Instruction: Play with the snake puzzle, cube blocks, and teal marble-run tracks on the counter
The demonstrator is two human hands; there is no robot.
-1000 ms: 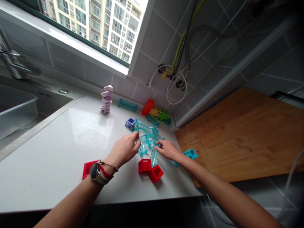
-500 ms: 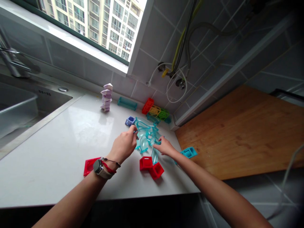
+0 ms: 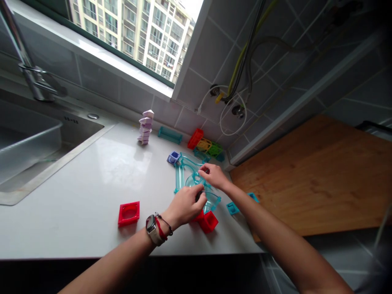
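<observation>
My left hand (image 3: 188,202) is closed, thumb against fingers, at the near side of a pile of clear teal track pieces (image 3: 180,178). A curved clear teal track piece (image 3: 214,199) reaches out to the right from its fingertips. My right hand (image 3: 213,175) curls over the far side of the pile with its fingers pinched together; what they hold is hidden. Between the hands lies a round teal piece (image 3: 193,179). Red cube blocks (image 3: 209,221) sit just under my left hand, partly covered by it. A blue-violet block (image 3: 173,157) touches the pile's far left corner.
A red square block (image 3: 129,213) lies left on the white counter (image 3: 92,196). Purple-white stacked pieces (image 3: 145,127) stand near the wall. Red (image 3: 195,139), yellow (image 3: 203,145) and green (image 3: 215,150) blocks line the back. Teal blocks (image 3: 233,208) sit beside my right forearm. The sink (image 3: 101,128) is left.
My left hand has moved right and nearer, uncovering the red square block. My right hand has shifted to the far side of the pile. Some teal pieces lie differently.
</observation>
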